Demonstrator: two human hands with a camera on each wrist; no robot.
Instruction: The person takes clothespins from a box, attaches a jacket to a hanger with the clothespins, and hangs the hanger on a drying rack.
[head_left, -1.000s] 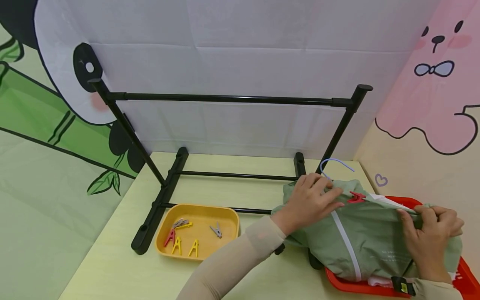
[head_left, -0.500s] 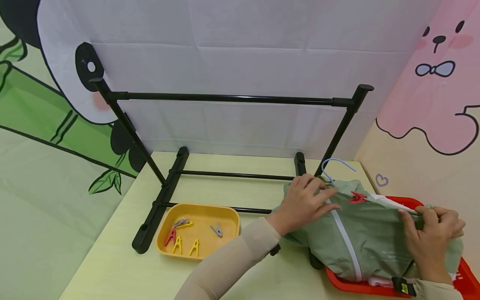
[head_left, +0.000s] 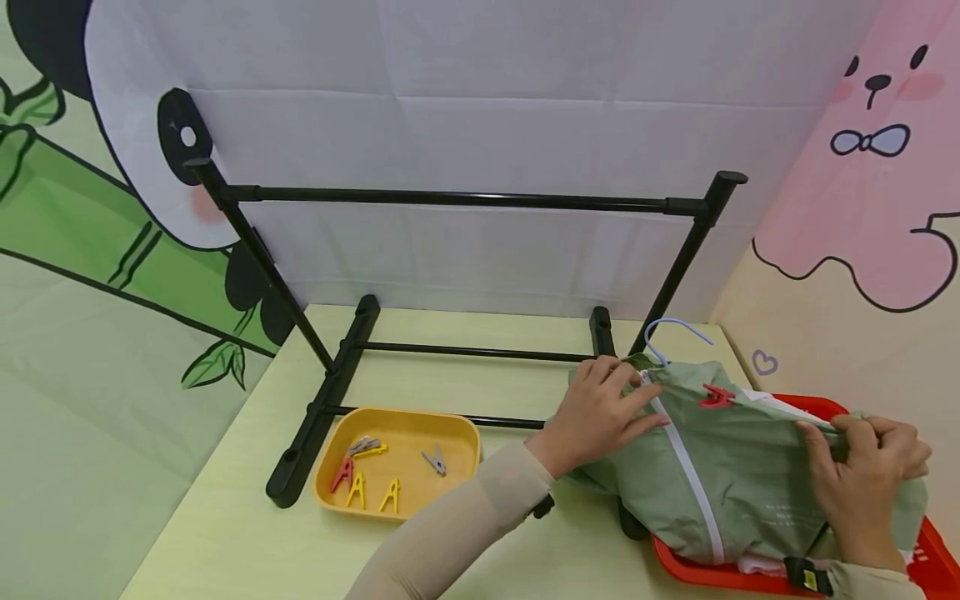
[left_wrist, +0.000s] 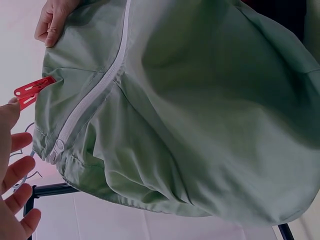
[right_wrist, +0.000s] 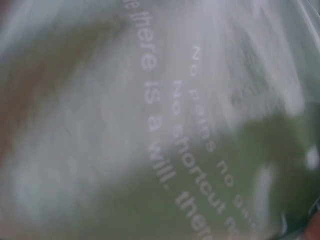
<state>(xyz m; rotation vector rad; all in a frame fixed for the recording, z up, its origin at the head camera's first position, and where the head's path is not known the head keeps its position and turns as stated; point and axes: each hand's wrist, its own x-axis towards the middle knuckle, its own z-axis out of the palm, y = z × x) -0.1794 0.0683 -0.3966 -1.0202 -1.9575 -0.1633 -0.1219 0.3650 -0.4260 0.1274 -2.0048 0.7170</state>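
Note:
A green zip jacket (head_left: 750, 475) with a white zipper (head_left: 690, 483) lies over a red basket (head_left: 675, 567). A blue hanger hook (head_left: 667, 325) sticks out at its collar. One red clothespin (head_left: 717, 397) is clipped to the jacket's upper edge. My left hand (head_left: 600, 408) hovers by the collar; in the left wrist view its fingers (left_wrist: 19, 172) are spread, apart from the cloth, with the thumb near the clothespin (left_wrist: 32, 91). My right hand (head_left: 862, 475) pinches the jacket's upper edge at the right. Blurred white lettering on the cloth (right_wrist: 155, 120) fills the right wrist view.
A black rack (head_left: 465, 197) stands at the table's back. A yellow tray (head_left: 468, 450) with several clothespins (head_left: 356, 490) sits by its left foot. Pinkish-white cloth (head_left: 761, 565) shows in the basket beneath the jacket.
My left hand has drawn back slightly to the left and down from the collar, uncovering more of the zipper's top. The right hand keeps its hold on the jacket.

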